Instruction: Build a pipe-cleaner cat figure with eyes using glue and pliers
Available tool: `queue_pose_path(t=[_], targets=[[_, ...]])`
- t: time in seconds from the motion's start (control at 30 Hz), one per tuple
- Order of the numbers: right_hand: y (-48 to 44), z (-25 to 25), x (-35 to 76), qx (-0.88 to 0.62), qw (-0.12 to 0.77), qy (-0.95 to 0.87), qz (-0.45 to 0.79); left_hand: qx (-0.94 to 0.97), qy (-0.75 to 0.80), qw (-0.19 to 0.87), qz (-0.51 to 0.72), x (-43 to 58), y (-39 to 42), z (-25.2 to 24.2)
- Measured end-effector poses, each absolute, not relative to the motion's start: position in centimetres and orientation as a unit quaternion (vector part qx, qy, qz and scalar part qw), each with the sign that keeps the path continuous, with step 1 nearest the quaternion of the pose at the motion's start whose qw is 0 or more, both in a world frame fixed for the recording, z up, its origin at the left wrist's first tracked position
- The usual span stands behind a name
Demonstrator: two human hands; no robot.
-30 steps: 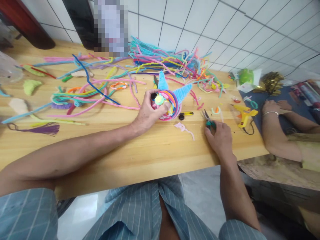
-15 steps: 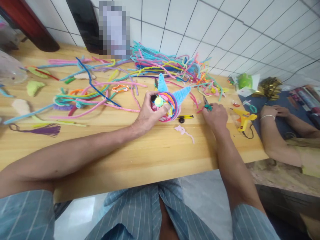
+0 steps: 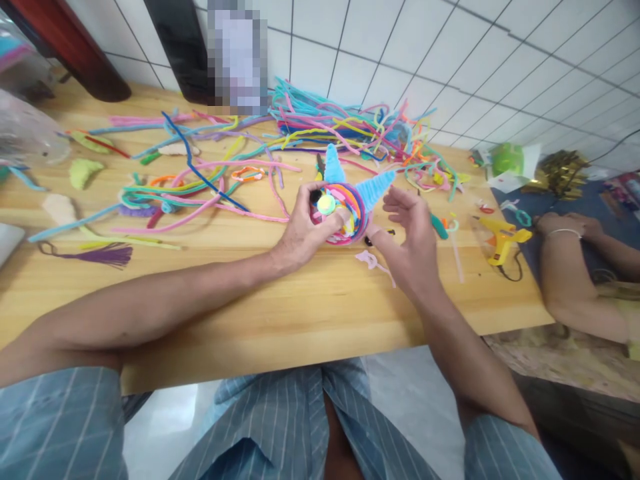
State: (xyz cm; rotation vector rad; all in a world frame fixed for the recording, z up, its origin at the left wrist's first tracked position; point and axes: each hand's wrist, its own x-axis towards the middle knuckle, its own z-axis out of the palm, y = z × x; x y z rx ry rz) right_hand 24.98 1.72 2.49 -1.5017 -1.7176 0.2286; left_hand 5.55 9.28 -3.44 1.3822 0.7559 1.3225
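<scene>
My left hand (image 3: 313, 227) grips a round, multicoloured pipe-cleaner craft (image 3: 353, 207) with two pointed blue pieces, its thumb across the front. Beside the craft's right side, my right hand (image 3: 410, 233) is open, fingers spread and curved, with nothing in them. Whether its thumb touches the craft's edge I cannot tell. Partly behind that hand lie a small yellow-and-black tool (image 3: 387, 233) and a pale pink piece of pipe cleaner (image 3: 369, 260). Just right of the hand is the teal handle (image 3: 439, 227) of pliers or cutters, their other end hidden.
A heap of pipe cleaners (image 3: 330, 127) lies along the tiled wall, with more strands to the left. A purple tassel (image 3: 105, 253) rests at left. A yellow glue gun (image 3: 503, 239) lies at right, near another person's hands (image 3: 555, 227).
My right hand has let go of the teal-handled tool and moved left to the craft, its fingers opening. My left hand keeps its hold. The view has shifted slightly.
</scene>
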Motion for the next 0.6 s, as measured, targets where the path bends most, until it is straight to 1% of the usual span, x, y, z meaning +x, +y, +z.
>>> queue_pose_path(t=[0.13,0.2,0.4,0.6], targets=[[2.6,1.5,22.0,-0.573,0.471,-0.635,0.216,0.570,0.318,0.497,0.572,5.5,9.5,-3.7],[3.2,1.1,21.6,-0.567,0.491,-0.612,0.252,0.574,0.312,0.488,0.579,5.5,9.6,-3.9],[3.7,1.0,21.2,-0.562,0.508,-0.587,0.286,0.605,0.292,0.454,0.585,5.7,9.4,-4.1],[3.6,0.8,20.6,-0.578,0.506,-0.575,0.281,0.628,0.293,0.437,0.573,5.5,9.1,-3.9]])
